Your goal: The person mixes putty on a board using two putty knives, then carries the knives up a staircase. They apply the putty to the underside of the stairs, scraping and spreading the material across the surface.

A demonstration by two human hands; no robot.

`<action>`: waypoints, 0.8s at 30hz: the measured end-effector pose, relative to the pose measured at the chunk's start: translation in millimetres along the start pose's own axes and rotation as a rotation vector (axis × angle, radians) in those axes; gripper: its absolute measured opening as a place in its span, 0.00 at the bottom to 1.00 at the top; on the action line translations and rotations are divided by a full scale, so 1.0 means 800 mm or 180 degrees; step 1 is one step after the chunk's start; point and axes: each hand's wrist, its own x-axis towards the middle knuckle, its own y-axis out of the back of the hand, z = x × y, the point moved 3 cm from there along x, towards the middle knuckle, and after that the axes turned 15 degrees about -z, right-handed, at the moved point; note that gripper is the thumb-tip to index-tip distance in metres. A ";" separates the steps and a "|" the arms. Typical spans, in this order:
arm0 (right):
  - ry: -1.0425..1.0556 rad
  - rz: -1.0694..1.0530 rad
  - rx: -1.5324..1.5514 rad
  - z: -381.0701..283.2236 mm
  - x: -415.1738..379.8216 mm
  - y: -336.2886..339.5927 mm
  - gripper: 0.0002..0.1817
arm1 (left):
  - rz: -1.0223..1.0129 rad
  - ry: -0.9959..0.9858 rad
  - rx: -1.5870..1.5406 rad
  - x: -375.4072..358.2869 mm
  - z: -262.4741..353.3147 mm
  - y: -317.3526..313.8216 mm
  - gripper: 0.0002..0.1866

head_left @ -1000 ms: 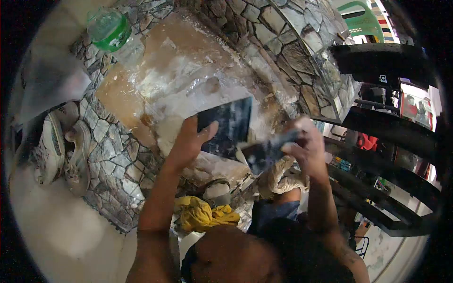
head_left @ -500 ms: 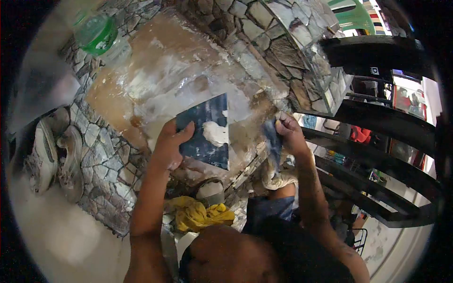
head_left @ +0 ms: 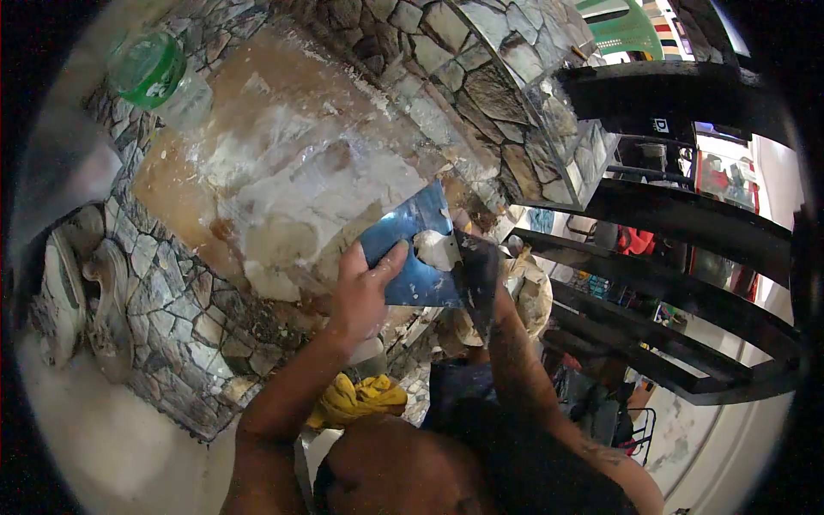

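Observation:
My left hand (head_left: 371, 287) grips a flat blue plate (head_left: 403, 245), thumb on top and fingers beneath. A lump of white paste (head_left: 436, 250) lies near the plate's right edge. My right hand (head_left: 464, 225) is wrapped round a thin dark spreader blade (head_left: 477, 279), which hides much of that hand. The blade meets the plate's right edge beside the paste. Below both hands is a brown board (head_left: 266, 77), smeared with white, wet-looking paste.
A plastic bottle with a green label (head_left: 159, 77) is at the upper left. Worn shoes (head_left: 107, 300) sit at the left on stone-patterned flooring. A yellow cloth (head_left: 360, 399) lies near my body. Black slats (head_left: 687, 232) run along the right, near a green plastic chair (head_left: 622, 30).
Both hands have come together. The blue plate has moved right and turned, and the dark blade has swung left from well apart to the plate's right edge beside the paste.

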 end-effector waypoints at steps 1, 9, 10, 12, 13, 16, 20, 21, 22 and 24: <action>-0.0035 0.0042 -0.0171 0.001 0.003 -0.001 0.27 | 0.0035 -0.0056 0.0013 0.001 -0.002 0.000 0.17; -0.0395 -0.0261 -0.0469 0.004 -0.016 0.033 0.22 | 0.0394 -0.1212 -0.1765 -0.005 0.064 0.041 0.11; -0.0490 -0.0234 0.0118 -0.002 -0.023 0.039 0.20 | 0.0436 -0.1265 -0.1571 -0.005 0.072 0.059 0.11; -0.0287 -0.0392 0.0592 -0.001 -0.037 0.051 0.24 | 0.0503 -0.1363 -0.1179 -0.007 0.084 0.092 0.12; -0.0412 -0.0368 0.0393 0.001 -0.040 0.056 0.25 | 0.0482 -0.1277 -0.0923 -0.007 0.078 0.100 0.12; -0.0519 -0.0084 0.0006 -0.019 -0.052 0.029 0.23 | 0.0552 -0.1178 -0.0072 -0.007 0.064 0.102 0.12; 0.0329 0.0568 -0.1463 -0.051 -0.072 0.013 0.20 | 0.1327 -0.0820 0.0727 -0.011 0.032 0.067 0.12; 0.0213 0.0592 -0.1700 -0.050 -0.080 0.001 0.18 | 0.1505 -0.0675 0.1163 -0.015 0.026 0.057 0.13; 0.0104 0.0622 -0.1943 -0.053 -0.087 -0.027 0.16 | 0.1670 -0.0545 0.1599 -0.017 0.019 0.046 0.13; 0.0345 0.0415 -0.2491 -0.065 -0.087 -0.076 0.14 | 0.1663 -0.0331 0.1723 -0.020 -0.005 0.021 0.14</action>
